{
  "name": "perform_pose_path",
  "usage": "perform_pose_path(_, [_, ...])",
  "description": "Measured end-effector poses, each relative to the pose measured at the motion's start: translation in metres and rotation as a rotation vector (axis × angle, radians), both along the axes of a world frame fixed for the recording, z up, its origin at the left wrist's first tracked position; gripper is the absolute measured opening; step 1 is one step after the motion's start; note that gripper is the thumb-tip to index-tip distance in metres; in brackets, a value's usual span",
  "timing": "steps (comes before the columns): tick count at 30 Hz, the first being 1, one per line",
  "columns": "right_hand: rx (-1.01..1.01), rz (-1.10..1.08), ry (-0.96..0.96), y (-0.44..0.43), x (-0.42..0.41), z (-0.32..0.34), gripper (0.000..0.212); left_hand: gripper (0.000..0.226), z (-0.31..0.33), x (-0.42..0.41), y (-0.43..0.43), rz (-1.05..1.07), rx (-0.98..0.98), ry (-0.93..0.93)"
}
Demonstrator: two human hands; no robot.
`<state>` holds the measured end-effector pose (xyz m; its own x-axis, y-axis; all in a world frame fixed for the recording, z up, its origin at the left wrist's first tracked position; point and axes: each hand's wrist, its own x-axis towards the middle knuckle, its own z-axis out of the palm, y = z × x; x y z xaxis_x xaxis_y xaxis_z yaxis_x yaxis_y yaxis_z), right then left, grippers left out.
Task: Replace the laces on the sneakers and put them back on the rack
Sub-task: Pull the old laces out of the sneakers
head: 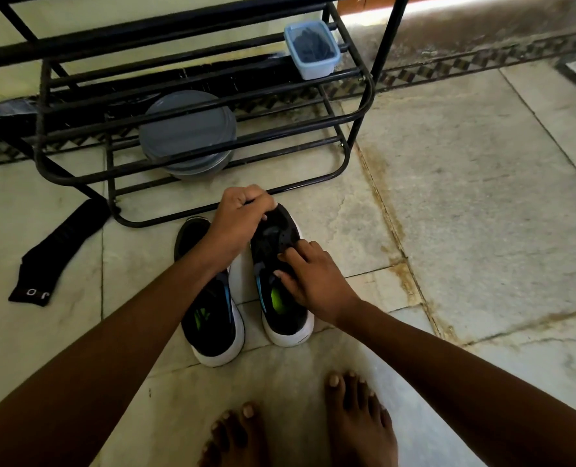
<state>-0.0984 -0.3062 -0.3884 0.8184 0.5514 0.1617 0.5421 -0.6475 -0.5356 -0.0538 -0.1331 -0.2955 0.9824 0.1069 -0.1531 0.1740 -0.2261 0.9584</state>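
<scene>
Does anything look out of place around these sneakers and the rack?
A lone black sock lies on the floor left of the rack, and stacked grey dishes sit inside it where shoes would go.

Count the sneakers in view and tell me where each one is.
2. The left sneaker stands on the floor, partly under the left forearm. The right sneaker stands beside it, left hand at its toe, right hand on its upper. No others show.

Black sneakers (pixel 276 230), white soles, blue stripes, neon-green insoles; black rack (pixel 369 96); pale-blue tub (pixel 313 67), its contents perhaps dark grey.
</scene>
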Motion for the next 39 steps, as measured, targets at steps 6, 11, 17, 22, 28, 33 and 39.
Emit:
perform_pose_path(6, [0.339, -0.369, 0.337, -0.031, -0.005, 0.007, 0.023, 0.042, -0.025, 0.004, -0.034, -0.254, 0.11, 0.214])
perform_pose_path(11, [0.595, -0.695, 0.796, -0.07, -0.002, -0.004, 0.026, 0.03, -0.051, 0.023, -0.08, -0.334, 0.241, 0.317])
perform_pose_path(17, [1.099, -0.956, 1.076, -0.109, 0.011, 0.005, 0.024, 0.039, -0.056, 0.037, -0.142, -0.355, 0.33, 0.363])
perform_pose_path(22, [1.209, -1.052, 1.088, -0.131, 0.015, -0.001, 0.023, 0.062, -0.068, 0.039, -0.147, -0.4, 0.142, 0.481])
perform_pose_path(28, [0.769, -1.005, 0.863, -0.124, 0.011, -0.004, 0.026, 0.058, -0.064, 0.024, -0.116, -0.516, 0.618, 0.35])
perform_pose_path(33, [0.354, -0.905, 0.695, -0.118, 0.016, -0.005, 0.048, 0.052, -0.075, 0.011, -0.125, -0.642, 0.562, 0.354])
perform_pose_path(39, [0.371, -0.973, 0.566, -0.129, 0.026, -0.001, 0.016, 0.05, -0.081, 0.013, -0.148, -0.761, 0.449, 0.293])
